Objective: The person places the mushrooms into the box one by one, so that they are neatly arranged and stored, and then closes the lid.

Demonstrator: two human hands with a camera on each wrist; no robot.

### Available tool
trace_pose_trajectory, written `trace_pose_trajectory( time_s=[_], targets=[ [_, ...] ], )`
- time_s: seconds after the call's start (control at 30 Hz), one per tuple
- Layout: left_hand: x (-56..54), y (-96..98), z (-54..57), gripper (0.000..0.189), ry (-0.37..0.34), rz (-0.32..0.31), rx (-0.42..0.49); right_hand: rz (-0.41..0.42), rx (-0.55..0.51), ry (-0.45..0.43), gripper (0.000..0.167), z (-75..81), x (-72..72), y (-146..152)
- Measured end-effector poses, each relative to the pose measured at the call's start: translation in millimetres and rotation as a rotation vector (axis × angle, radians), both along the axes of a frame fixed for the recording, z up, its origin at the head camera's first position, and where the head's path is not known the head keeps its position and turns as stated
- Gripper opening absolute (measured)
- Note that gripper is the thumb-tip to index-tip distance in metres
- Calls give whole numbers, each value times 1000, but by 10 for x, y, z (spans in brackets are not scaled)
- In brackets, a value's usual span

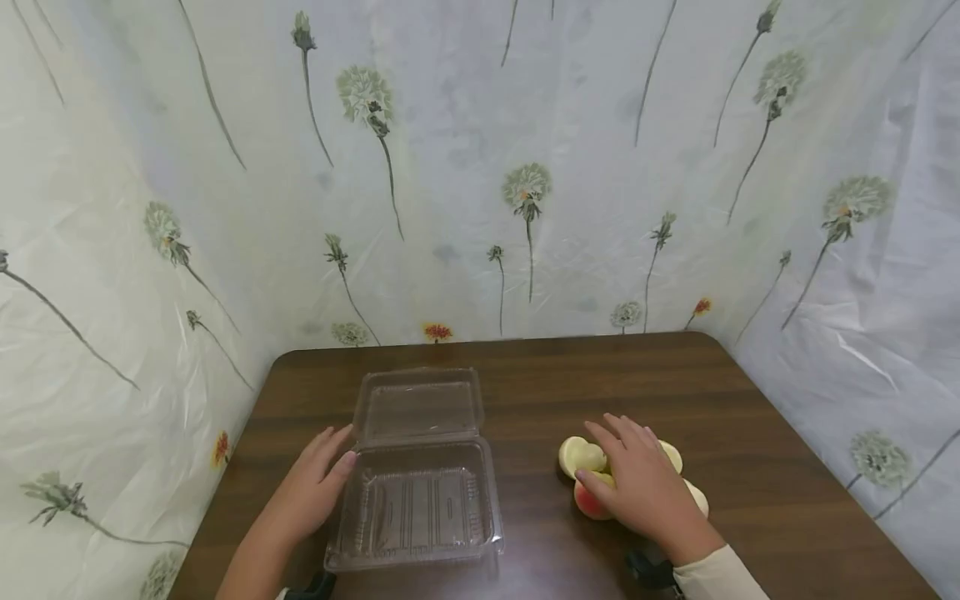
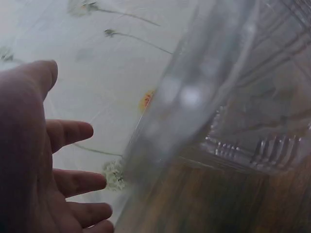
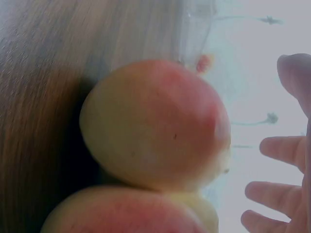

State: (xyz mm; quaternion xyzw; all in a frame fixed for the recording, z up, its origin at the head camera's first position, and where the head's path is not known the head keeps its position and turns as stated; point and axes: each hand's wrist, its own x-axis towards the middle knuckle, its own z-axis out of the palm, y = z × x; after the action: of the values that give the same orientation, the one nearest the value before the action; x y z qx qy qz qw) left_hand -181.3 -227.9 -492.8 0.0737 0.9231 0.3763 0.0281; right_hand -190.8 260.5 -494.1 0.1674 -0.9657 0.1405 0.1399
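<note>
A clear plastic clamshell box (image 1: 420,512) lies on the table with its lid (image 1: 420,406) folded back. Nothing is inside it. My left hand (image 1: 307,483) is at the box's left side, thumb near the hinge. In the left wrist view its fingers (image 2: 80,180) are spread and hold nothing, beside the blurred plastic wall. My right hand (image 1: 648,483) hovers over a cluster of round fruits, fingers loosely extended. One is yellow with a red blush (image 3: 155,126), beside a similar one (image 3: 126,211). A pale yellow fruit (image 1: 577,457) shows left of the hand, which partly hides the others.
The brown wooden table (image 1: 525,392) has rounded far corners. A white plastic curtain (image 1: 450,208) with dandelion prints surrounds it at the back and both sides. Bare wood lies between box and fruits.
</note>
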Motion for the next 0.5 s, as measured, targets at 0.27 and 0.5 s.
trace_pose_trajectory(
  time_s=[0.27, 0.5],
  targets=[
    [21, -78, -279, 50, 49, 20, 325, -43, -45, -29, 66, -57, 105, 234],
    [-38, -142, -544, 46, 86, -8, 696, -38, -162, -14, 66, -51, 108, 496]
  ],
)
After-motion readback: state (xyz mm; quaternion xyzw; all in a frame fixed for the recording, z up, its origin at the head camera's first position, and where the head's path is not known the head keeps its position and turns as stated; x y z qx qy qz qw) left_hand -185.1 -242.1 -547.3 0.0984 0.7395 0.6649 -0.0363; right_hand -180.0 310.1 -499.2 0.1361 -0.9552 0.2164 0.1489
